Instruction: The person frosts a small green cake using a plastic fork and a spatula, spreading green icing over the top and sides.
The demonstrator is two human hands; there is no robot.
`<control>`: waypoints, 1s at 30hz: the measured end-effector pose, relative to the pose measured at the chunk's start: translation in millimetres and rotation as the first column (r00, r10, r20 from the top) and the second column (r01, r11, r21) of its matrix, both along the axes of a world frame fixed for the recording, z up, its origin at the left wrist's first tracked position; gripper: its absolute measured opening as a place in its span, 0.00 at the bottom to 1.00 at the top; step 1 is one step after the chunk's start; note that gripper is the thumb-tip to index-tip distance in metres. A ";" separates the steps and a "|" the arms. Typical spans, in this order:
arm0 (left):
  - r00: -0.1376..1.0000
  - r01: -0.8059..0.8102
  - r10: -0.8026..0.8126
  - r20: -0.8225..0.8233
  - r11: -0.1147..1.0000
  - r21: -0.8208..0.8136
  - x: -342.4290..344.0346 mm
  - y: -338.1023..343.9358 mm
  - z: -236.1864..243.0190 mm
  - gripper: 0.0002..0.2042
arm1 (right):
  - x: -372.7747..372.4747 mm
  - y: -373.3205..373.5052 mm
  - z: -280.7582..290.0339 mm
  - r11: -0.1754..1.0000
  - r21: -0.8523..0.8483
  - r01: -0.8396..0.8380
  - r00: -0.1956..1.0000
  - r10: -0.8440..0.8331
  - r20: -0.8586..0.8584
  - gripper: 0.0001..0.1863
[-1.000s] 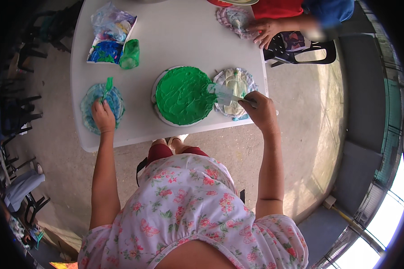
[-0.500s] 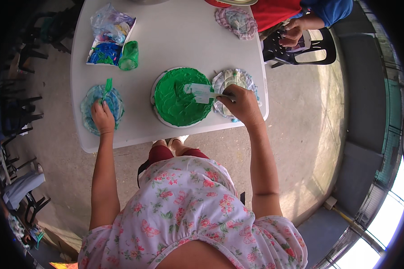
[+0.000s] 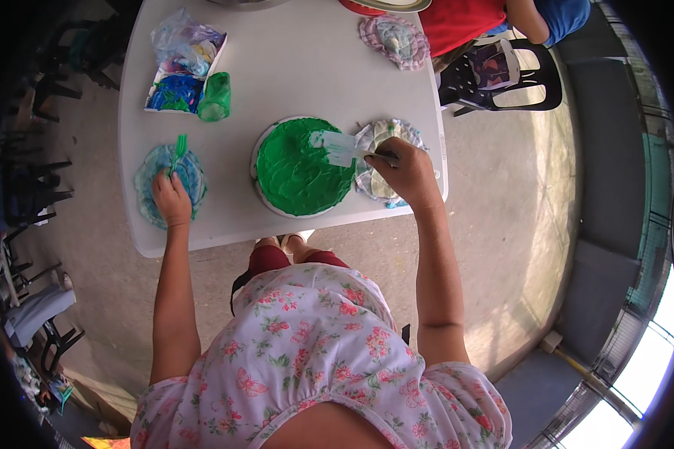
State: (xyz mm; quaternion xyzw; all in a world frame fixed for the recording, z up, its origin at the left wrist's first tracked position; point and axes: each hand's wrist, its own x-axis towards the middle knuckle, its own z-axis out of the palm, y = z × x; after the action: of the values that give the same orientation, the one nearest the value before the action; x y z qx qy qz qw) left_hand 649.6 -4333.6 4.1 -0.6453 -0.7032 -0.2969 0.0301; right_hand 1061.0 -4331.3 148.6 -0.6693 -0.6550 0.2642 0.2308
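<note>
My right hand [image 3: 407,173] is closed on the handle of a spatula [image 3: 338,149] with a pale, flat blade smeared with green. The blade lies over the upper right part of a round cake [image 3: 296,176] covered in green frosting, on a white board. Whether the blade touches the frosting, I cannot tell. At the left, my left hand [image 3: 171,200] rests on a blue-stained round cloth [image 3: 193,178], its fingers closed on a green-coated fork [image 3: 180,147] with the tines pointing away from me. A pale checked cloth [image 3: 386,129] lies right of the cake, partly under my right hand.
At the table's far left are a white tray [image 3: 150,101] smeared with blue and green, a crumpled plastic bag [image 3: 174,37] and a green-smeared cup [image 3: 215,97]. Another checked cloth [image 3: 395,39] lies at the far right, near a person in red [image 3: 464,22] and a black chair [image 3: 539,75].
The spatula has shifted slightly to the right over the cake, together with my right hand. My left hand stays put. The other person's hand has moved away from above the chair.
</note>
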 end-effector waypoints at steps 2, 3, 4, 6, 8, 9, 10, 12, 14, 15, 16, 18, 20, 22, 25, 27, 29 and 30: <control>1.000 -0.006 0.006 0.004 1.000 -0.022 -0.3 -0.2 -0.5 0.11 | -4.8 3.2 -4.0 0.999 -0.002 -0.045 0.999 0.045 0.013 0.11; 1.000 -0.013 0.013 0.010 0.999 -0.044 -0.5 -0.5 -0.9 0.11 | -3.7 3.1 -5.4 0.999 -0.003 -0.046 0.999 0.046 0.013 0.11; 1.000 -0.013 0.013 0.010 0.999 -0.045 -0.7 -0.3 -1.2 0.11 | -1.2 2.7 -6.0 0.999 0.003 -0.044 0.999 0.044 0.020 0.11; 1.000 -0.002 0.003 0.007 1.000 -0.016 -0.8 0.0 -1.0 0.11 | 6.7 1.4 -7.0 0.999 0.008 -0.047 0.999 0.047 0.028 0.11; 1.000 0.003 -0.003 0.010 1.000 -0.009 0.0 -0.3 0.6 0.11 | 19.6 -5.1 -5.1 1.000 -0.011 0.024 0.998 -0.023 0.052 0.11; 1.000 0.010 -0.010 0.013 1.000 -0.002 0.1 -0.7 1.2 0.11 | 24.9 -8.7 -2.7 1.000 -0.012 0.021 0.998 -0.020 0.052 0.11; 1.000 0.007 -0.007 0.012 1.000 -0.003 -0.4 -1.4 0.8 0.11 | 30.0 -13.0 0.3 0.998 -0.017 0.064 0.997 -0.063 0.054 0.12; 1.000 0.002 -0.002 0.011 1.000 -0.020 0.2 -0.8 0.8 0.11 | 39.3 -20.1 5.3 0.990 -0.033 0.139 0.990 -0.137 0.038 0.12; 1.000 0.001 -0.001 0.009 1.000 -0.016 -0.2 -0.5 0.3 0.11 | 37.8 -20.4 8.1 0.989 -0.026 0.146 0.989 -0.145 0.015 0.12; 1.000 -0.002 0.002 0.007 1.000 -0.013 -0.4 -0.3 0.3 0.11 | 36.4 -20.7 9.0 0.988 -0.020 0.152 0.988 -0.152 -0.008 0.12; 1.000 0.001 -0.001 0.005 1.000 -0.013 -0.5 -0.5 0.5 0.11 | 32.1 -19.3 7.9 0.988 -0.019 0.155 0.988 -0.155 -0.009 0.12; 1.000 0.007 -0.007 0.016 1.000 -0.008 0.9 -0.1 1.5 0.11 | 19.0 -13.5 3.7 0.994 -0.034 0.101 0.995 -0.102 -0.024 0.12; 1.000 0.004 -0.003 0.015 0.999 -0.038 -0.1 -0.3 1.5 0.11 | 8.1 -9.5 -1.0 0.997 -0.015 0.079 0.997 -0.079 -0.007 0.12; 1.000 -0.002 0.003 0.015 0.998 -0.067 -0.4 -0.1 1.3 0.12 | 1.5 -8.9 -4.2 0.998 -0.007 0.059 0.998 -0.059 0.014 0.11; 1.000 -0.001 0.001 0.013 1.000 -0.023 0.0 0.8 1.5 0.11 | 6.1 -13.4 -7.7 0.997 -0.009 0.073 0.997 -0.073 0.035 0.12; 1.000 0.005 -0.005 0.008 1.000 -0.008 1.4 0.4 2.5 0.11 | 14.6 -20.8 -5.0 0.995 -0.032 0.098 0.995 -0.097 0.039 0.12; 1.000 0.001 0.000 0.011 1.000 -0.010 0.9 -0.3 2.0 0.11 | 24.3 -31.3 -1.8 0.991 -0.053 0.125 0.991 -0.123 0.048 0.12; 1.000 -0.001 0.002 0.014 1.000 -0.013 0.0 -1.1 0.8 0.11 | 28.9 -37.4 -0.5 0.984 -0.060 0.169 0.985 -0.166 0.045 0.12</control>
State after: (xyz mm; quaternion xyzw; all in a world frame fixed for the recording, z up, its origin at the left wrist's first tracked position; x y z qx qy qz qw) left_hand 649.6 -4334.8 4.8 -0.6429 -0.7059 -0.2967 0.0210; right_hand 1089.9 -4368.8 148.0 -0.7340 -0.5922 0.2510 0.2178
